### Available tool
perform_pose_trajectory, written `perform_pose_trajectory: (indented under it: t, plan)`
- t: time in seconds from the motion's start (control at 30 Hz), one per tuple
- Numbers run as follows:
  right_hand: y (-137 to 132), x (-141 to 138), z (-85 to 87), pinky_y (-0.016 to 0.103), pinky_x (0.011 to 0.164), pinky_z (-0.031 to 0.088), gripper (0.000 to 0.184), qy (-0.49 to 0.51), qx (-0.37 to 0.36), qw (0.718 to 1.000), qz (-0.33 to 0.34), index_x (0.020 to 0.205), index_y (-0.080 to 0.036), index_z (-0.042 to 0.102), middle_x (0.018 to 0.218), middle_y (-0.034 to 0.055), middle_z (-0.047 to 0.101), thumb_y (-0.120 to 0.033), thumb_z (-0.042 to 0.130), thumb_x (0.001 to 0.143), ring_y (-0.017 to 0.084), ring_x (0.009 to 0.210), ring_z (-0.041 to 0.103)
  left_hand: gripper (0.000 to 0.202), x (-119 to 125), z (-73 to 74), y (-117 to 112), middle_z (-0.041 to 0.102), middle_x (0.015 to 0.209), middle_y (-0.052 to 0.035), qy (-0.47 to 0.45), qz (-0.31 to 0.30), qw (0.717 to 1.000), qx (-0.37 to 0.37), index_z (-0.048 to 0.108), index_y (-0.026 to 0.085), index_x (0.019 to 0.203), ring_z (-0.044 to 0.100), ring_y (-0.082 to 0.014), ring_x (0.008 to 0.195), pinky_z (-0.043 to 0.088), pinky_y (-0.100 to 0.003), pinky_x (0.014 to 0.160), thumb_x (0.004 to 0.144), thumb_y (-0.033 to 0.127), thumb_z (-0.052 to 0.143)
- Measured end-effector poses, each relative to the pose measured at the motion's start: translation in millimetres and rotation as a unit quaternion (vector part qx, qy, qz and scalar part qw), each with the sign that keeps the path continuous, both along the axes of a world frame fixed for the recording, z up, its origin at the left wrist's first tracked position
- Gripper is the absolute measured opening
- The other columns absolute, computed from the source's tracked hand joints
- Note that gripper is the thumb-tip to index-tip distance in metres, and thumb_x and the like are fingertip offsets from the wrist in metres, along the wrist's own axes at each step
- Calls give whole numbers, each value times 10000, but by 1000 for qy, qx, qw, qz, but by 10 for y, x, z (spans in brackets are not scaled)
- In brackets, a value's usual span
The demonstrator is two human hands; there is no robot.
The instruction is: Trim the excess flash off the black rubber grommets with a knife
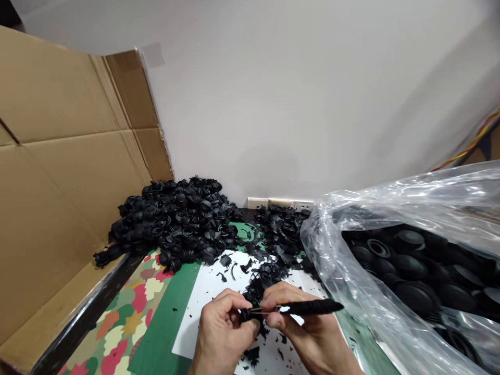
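My left hand (228,325) pinches a small black rubber part (245,315) between thumb and fingers, and most of that part is hidden. In my right hand (304,325) is a slim tool with a black wrapped handle (312,307) and a thin metal end. The metal end reaches left to the rubber part; its exact kind is too small to tell. Both hands are close together over a white sheet (191,323) strewn with black scraps (260,284).
A large heap of ribbed black rubber parts (187,219) lies at back left beside a cardboard wall (70,135). More black scraps (281,224) lie below the sockets (302,205). On the right, a clear plastic bag (332,250) holds several round black parts (410,265).
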State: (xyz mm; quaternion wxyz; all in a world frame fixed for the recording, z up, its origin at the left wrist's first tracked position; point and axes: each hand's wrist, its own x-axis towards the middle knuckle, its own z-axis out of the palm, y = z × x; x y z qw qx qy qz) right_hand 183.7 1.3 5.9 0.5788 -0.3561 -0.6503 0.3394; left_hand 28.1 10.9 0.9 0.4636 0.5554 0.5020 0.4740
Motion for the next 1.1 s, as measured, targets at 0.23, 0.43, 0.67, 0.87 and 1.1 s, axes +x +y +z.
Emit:
perform_pose_trajectory:
  t: [0.23,0.43,0.67,0.87,1.1]
  plan:
    - [-28,-40,22,275,563,494,60,-19,28,999,-8,794,-229,648,729,37,650,-270,610,817,186,641,618,147,-8,4,-16,547,621,20,-5,0,1000,-8,637,154,588,438,-90,483,348,-196,437,514,29,661]
    - [-48,-38,2,259,530,498,143,-130,116,984,-43,835,-218,629,723,55,648,-125,521,825,172,601,618,115,19,-42,-28,562,610,-2,-27,-31,999,33,652,151,568,496,-117,522,380,-199,459,527,46,676]
    - [139,151,-71,270,511,502,50,-76,87,972,-207,783,-209,631,672,34,652,-201,584,799,173,580,620,199,43,-30,-46,600,654,-9,-20,-20,999,23,657,164,603,540,-129,561,408,-206,488,508,5,584]
    - [136,140,-120,298,512,532,164,101,-104,982,-119,792,-191,656,689,23,649,-351,654,752,170,527,614,194,20,1,-27,583,666,6,-11,-6,1000,-2,653,148,619,471,-89,495,363,-194,443,499,11,586]
    - [54,56,-55,277,528,538,155,171,-135,976,-9,767,-182,682,783,42,620,-334,681,735,155,567,608,205,9,-20,-13,597,661,0,-26,-13,999,16,667,158,623,528,-122,556,412,-207,491,508,4,597]
